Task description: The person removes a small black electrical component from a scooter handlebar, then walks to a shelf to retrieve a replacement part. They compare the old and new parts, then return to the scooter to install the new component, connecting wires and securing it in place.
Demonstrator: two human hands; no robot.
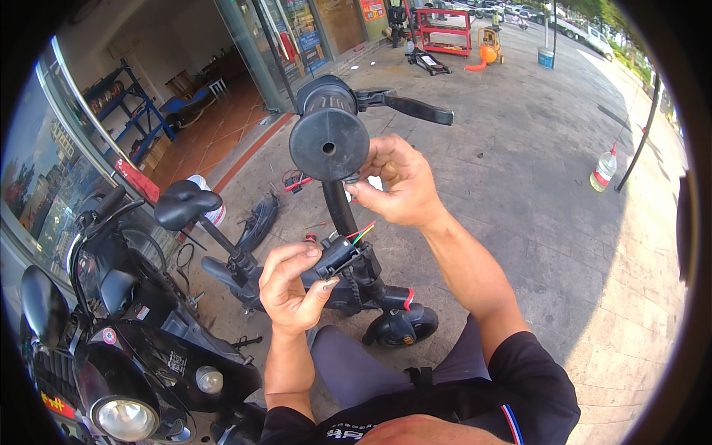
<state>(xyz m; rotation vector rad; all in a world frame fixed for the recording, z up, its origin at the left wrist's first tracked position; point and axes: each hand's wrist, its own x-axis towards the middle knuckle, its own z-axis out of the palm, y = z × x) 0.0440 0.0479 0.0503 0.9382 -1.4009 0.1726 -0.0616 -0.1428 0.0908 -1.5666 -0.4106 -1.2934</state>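
Observation:
In front of me stands a small black electric scooter. Its handlebar grip points at me with a round end, and a brake lever reaches out to the right. My left hand is closed on a black plastic part beside the stem, held between thumb and fingers. Thin red, yellow and green wires stick out by that part. My right hand is pinched just under the grip's right side. What its fingertips hold, if anything, is too small to make out.
A large black motor scooter stands close on my left. Behind the stem lie a red meter-like device and a dark curved part. A bottle stands on the right paving; a red rack and orange compressor are farther off.

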